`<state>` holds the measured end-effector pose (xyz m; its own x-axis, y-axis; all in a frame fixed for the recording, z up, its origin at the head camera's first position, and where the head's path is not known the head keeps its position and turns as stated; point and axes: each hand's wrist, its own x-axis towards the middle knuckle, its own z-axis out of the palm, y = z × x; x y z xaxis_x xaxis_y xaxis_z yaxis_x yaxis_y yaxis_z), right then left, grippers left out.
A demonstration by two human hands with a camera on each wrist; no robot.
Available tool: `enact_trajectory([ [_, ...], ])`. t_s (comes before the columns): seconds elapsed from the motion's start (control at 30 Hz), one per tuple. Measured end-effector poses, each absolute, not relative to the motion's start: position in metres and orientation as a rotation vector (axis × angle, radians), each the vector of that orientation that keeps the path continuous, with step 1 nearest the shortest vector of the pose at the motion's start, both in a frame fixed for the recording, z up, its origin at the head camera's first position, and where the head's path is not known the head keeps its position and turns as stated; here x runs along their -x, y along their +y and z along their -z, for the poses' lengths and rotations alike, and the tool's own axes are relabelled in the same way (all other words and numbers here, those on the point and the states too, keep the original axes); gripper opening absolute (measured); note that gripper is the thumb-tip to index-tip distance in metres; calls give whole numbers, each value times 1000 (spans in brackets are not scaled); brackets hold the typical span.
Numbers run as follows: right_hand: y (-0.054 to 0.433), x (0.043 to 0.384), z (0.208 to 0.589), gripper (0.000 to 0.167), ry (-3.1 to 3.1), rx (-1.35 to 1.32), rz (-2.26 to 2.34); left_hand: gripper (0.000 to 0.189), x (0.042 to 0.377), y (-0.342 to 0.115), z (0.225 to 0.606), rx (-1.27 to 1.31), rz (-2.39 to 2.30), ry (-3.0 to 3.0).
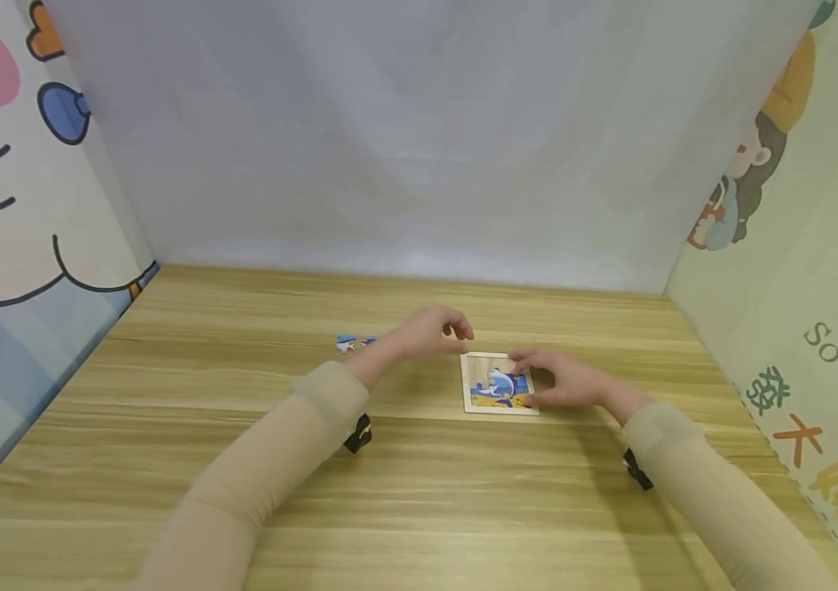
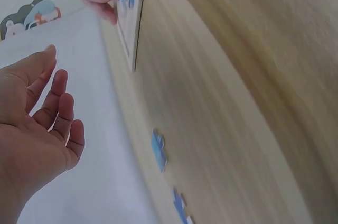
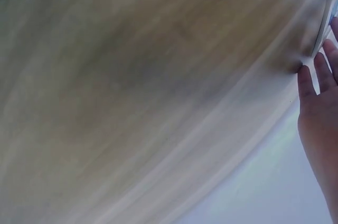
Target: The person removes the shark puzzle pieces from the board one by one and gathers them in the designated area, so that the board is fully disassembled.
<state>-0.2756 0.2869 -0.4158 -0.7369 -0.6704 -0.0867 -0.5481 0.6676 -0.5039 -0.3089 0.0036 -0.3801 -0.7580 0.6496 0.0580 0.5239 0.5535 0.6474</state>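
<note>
A small square jigsaw puzzle with a white rim lies on the table, its lower part covered by blue, white and yellow pieces; bare wood tone shows in its upper part. My right hand rests at the puzzle's right side, fingers on the upper right and thumb lower down; the right wrist view shows extended fingers at the rim. Just beyond the puzzle's upper left corner hovers my left hand, loosely curled with nothing in it. Loose blue jigsaw pieces lie left of the puzzle, partly behind my left forearm in the head view.
The wood-grain table meets a pale cloth backdrop at its far edge. Printed panels stand on either side, a cartoon pig on the left and lettering on the right. Dark wrist devices sit under both sleeves.
</note>
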Motion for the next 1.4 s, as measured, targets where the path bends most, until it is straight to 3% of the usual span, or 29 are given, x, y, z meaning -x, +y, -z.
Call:
enact_trajectory([
  [0.5,290,276,415,45,2593,998,642,47,308,39,414,-1039,-878,2526],
  [0.93,293,275,418,46,2608,1052,657,44,306,45,422,-1034,-580,2596],
  [1.4,292,274,417,47,2594,1025,664,43,305,48,421,-975,-614,2589],
])
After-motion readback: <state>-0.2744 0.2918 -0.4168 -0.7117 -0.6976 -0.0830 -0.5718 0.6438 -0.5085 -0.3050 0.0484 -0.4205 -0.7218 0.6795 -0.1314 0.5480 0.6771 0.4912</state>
